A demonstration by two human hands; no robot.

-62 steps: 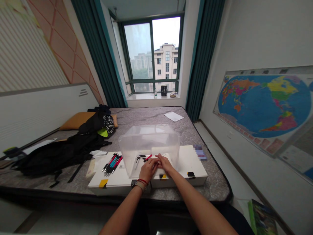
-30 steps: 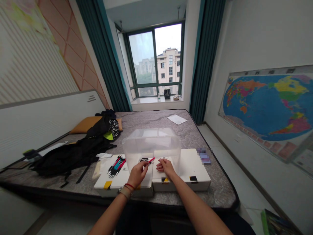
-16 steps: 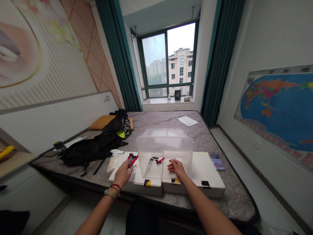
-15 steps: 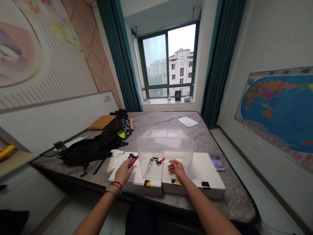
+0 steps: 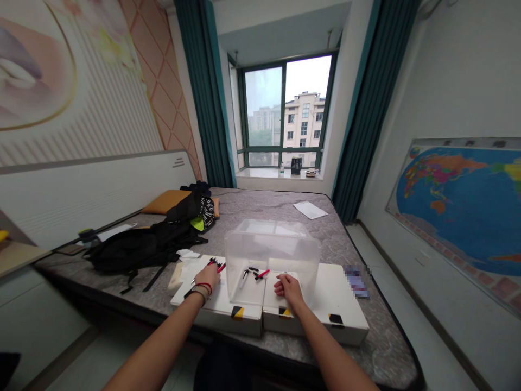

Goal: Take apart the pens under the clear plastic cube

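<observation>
Your left hand (image 5: pixel 208 276) is bent down over the pens (image 5: pixel 221 267) on the left box (image 5: pixel 220 300), palm lowered, knuckles up. The pens lie under and just beside its fingers: red and black ends show past the fingertips on the far side and to the right, and another end pokes out to the left of the hand, while the palm hides the middle of the bunch. You have those fingers curved downward, but I cannot tell whether they grip a pen or only rest over the bunch. Your right hand (image 5: pixel 288 287) is well apart from the pens, over the right box (image 5: pixel 341 297), at the right part of the clear bin (image 5: pixel 272 247). Its fingers curl loosely toward the palm; whether they close on something small, I cannot tell. The bin spans both boxes, which sit side by side on the mattress (image 5: pixel 264 203). Between your hands lie a red piece (image 5: pixel 264 274), some black pieces (image 5: pixel 253 270) and a slim silvery piece (image 5: pixel 244 278), the red one nearer your right fingers than the silvery one. Past your left hand, the black bag (image 5: pixel 140 248) lies on the mattress, and a white sheet (image 5: pixel 310 210) lies beyond the bin
</observation>
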